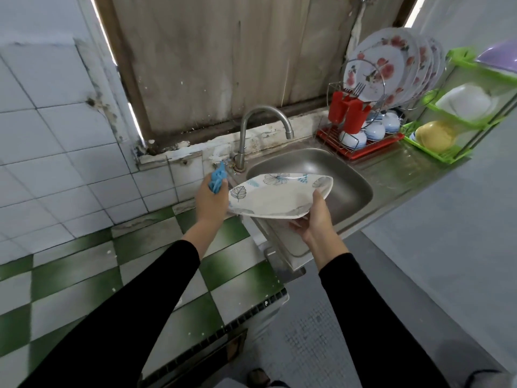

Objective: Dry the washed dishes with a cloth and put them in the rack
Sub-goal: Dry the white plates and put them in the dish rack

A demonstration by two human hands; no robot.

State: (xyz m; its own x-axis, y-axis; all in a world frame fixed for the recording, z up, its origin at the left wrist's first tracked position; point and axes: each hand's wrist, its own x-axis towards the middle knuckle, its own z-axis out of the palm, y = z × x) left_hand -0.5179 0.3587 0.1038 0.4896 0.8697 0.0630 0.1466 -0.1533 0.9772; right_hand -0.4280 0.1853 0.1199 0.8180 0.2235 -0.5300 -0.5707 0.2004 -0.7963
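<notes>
Over the sink: an oval white plate (pixel 279 196) printed with grey and blue leaves is held face up and roughly level above the near-left part of the steel sink (pixel 352 191), clear of the basin.
Right hand: the right hand (pixel 313 219) grips the plate's near-right edge, with the thumb laid on the rim and the fingers curled underneath.
Left hand: the left hand (pixel 209 201) is at the plate's left end with its back to the camera and its fingers closed round a cloth. Whether it also touches the plate cannot be told.
Cloth: the blue cloth (pixel 217 179) is bunched and sticks up out of the fist, just left of the plate and near the foot of the tap.
Tap: a curved metal tap (pixel 263 113) stands at the sink's far-left corner, its spout arching right over the basin.
Rack: a wire rack (pixel 361 154) with a red tray stands on the steel counter (pixel 405 169), far right of the sink and well apart from the held plate.
Upper tier: rose-printed plates (pixel 383 65) stand on edge in a row.
Lower tier: blue-and-white bowls (pixel 375 131) sit in a row.
Cutlery holder: a red cutlery holder (pixel 349 113) hangs on the rack's left side, with forks (pixel 358 89) standing tines up.
Green shelf: a green shelf (pixel 453 123) stands right of the rack, holding a yellow bowl (pixel 436 135) low and a white dish (pixel 467 103) above it.
Sleeves: black sleeves (pixel 140 303) reach nearly to both wrists.
Floor: green-and-white checked tiles (pixel 84 275) cover the near left.
</notes>
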